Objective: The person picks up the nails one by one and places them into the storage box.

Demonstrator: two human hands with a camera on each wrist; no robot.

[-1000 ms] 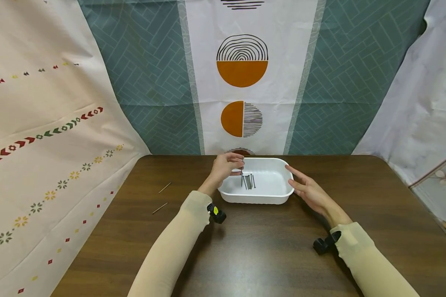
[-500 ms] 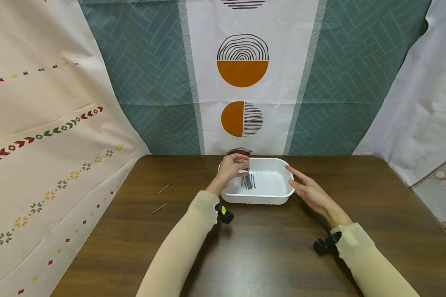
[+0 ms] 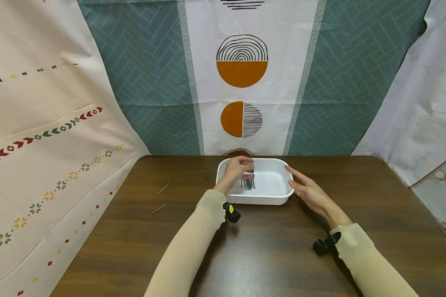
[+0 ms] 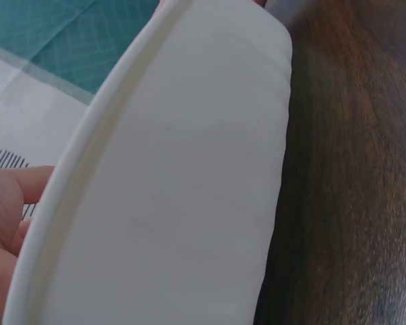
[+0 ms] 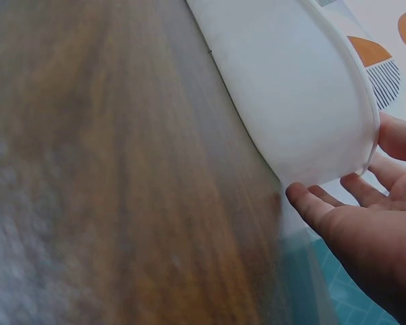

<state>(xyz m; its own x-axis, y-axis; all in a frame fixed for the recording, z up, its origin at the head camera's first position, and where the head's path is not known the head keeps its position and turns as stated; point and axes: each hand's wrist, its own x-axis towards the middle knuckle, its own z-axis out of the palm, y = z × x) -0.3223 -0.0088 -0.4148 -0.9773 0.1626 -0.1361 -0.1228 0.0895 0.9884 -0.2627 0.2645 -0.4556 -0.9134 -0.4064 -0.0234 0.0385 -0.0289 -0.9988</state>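
Note:
A white plastic tray (image 3: 260, 199) stands near the table's far edge. Several thin grey nails (image 3: 248, 184) lie side by side on its floor, left of the middle. My left hand (image 3: 236, 170) is over the tray's left half, its fingertips pinching an upright nail (image 3: 253, 166) above that row. The tray wall hides most of this hand in the left wrist view. At the tray's right end, my right hand (image 3: 312, 194) rests extended fingers against the rim, and the right wrist view shows its fingertips (image 5: 299, 193) close to the outer wall.
Two more nails, an upper one (image 3: 164, 188) and a lower one (image 3: 159, 208), lie apart on the left of the dark wooden table (image 3: 275, 247). Patterned cloth (image 3: 241, 119) hangs directly behind the table's far edge, with further cloth at both sides.
My left hand has moved to the right over the tray, carrying the upright nail to the right side of the row. The right hand keeps its place at the rim.

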